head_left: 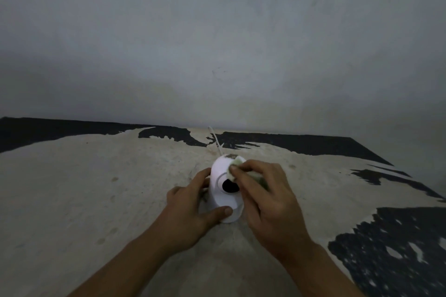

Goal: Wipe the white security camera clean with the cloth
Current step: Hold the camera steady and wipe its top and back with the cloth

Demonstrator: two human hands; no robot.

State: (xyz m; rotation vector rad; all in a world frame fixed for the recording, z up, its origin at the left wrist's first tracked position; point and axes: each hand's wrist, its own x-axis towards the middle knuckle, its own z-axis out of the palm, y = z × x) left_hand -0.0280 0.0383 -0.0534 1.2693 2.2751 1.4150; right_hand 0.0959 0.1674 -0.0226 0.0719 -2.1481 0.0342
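Your left hand (190, 210) grips the white security camera (225, 190) standing on the worn tabletop (96, 188). Your right hand (270, 202) pinches the cloth (237, 164) against its upper dome

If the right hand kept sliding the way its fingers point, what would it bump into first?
Probably nothing new: the right hand already presses the pale crumpled cloth on the white rounded security camera. Past its top looks like bare tabletop, though depth is unclear.

White camera (223, 171), black lens (230, 186), pale greenish cloth (237, 164), beige-and-black blotched surface (120, 188).
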